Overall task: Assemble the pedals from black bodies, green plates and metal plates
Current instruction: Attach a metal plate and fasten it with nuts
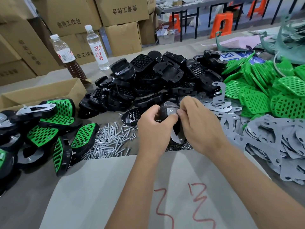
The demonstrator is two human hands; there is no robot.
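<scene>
Hands [178, 124] grip curved black body [166, 108], grey metal plate [172, 111].

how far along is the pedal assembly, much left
Done: a batch of finished pedals with green plates fitted lies at the left. In hand: the left hand and right hand hold one black body with a metal plate against it. Left: plenty, judging by the big heaps of black bodies, green plates and metal plates, plus loose screws.

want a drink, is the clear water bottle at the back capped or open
Capped: the clear water bottle stands upright with a white cap on top.
</scene>
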